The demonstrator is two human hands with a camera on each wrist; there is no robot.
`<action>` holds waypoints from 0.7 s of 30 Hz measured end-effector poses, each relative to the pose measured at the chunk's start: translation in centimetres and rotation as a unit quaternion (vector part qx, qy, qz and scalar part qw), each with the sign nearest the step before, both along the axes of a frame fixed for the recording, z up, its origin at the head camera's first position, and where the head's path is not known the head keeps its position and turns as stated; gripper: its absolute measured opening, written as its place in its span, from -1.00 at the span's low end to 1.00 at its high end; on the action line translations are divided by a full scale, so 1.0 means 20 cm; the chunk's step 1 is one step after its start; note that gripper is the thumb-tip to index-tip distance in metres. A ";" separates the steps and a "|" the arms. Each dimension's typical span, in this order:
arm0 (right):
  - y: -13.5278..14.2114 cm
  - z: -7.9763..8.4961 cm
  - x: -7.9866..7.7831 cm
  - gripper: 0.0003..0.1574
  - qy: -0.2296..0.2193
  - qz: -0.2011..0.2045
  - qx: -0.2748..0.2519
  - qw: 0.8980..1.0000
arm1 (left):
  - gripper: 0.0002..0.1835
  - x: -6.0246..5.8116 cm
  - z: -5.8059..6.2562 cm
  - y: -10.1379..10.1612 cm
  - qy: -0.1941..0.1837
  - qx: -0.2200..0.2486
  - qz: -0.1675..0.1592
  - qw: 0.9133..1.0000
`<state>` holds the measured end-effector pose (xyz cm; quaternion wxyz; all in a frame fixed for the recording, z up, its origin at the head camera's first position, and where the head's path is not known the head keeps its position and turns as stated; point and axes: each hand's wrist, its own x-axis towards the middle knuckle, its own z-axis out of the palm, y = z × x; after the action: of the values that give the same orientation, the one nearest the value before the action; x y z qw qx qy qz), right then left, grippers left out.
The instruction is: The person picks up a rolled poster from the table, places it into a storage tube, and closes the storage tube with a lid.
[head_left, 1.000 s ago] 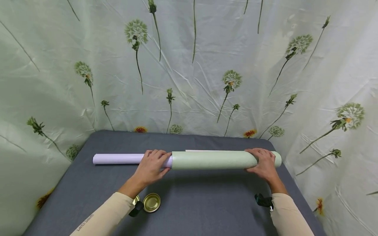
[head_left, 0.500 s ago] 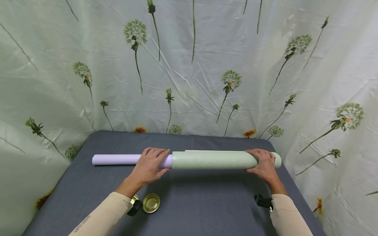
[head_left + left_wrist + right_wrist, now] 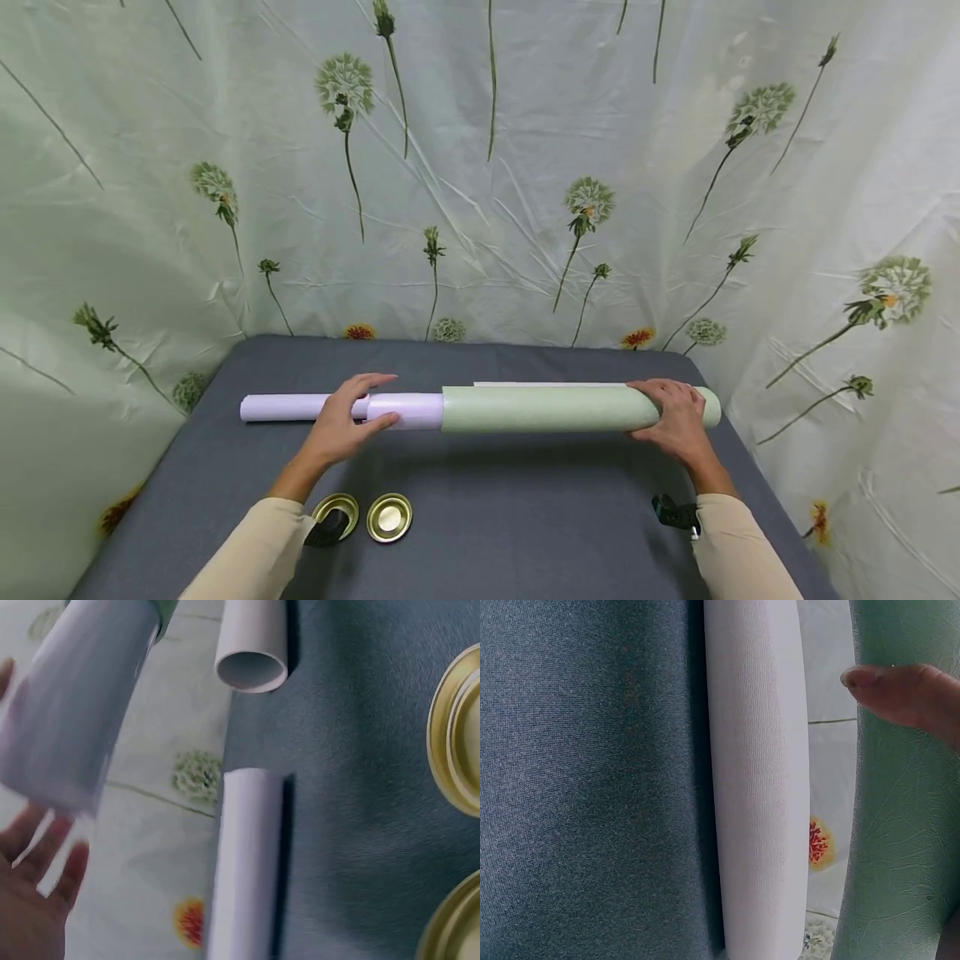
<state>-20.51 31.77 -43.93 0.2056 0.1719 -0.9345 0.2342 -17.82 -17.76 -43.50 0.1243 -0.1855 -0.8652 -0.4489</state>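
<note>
My right hand grips a long pale green tube near its right end; in the right wrist view my thumb lies across its creased surface. A glossy lilac, slightly narrower section sticks out of the tube's left end. The tube is raised over the grey table. Around the lilac section's left end, my left hand has its fingers spread and thumb apart; in the left wrist view, fingers are just past that end. A thinner lilac roll lies on the table behind the left hand.
A hollow whitish roll lies on the table behind the green tube, mostly hidden in the head view. Two round gold lids lie near the left forearm. A flowered curtain hangs behind the grey table.
My left hand has let go of the lilac section and moved left, baring more of it and one gold lid. The right hand keeps its grip on the green tube.
</note>
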 end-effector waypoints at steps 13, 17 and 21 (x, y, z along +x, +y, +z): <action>0.00 0.00 0.00 -0.09 0.003 0.005 0.006 1.000 | -0.54 0.04 -0.18 -0.11 -0.027 0.284 -0.105 0.953; 0.01 0.00 -0.01 -0.10 0.001 0.003 0.008 1.000 | -0.52 0.05 -0.20 -0.11 -0.051 0.296 -0.093 0.949; 0.01 0.00 -0.01 -0.10 0.001 0.003 0.011 1.000 | -0.52 0.06 -0.20 -0.11 -0.069 0.299 -0.088 0.948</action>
<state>-20.72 31.92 -43.90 0.2038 0.1774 -0.9362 0.2247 -16.63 -19.90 -47.42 0.0743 -0.1840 -0.6780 -0.7077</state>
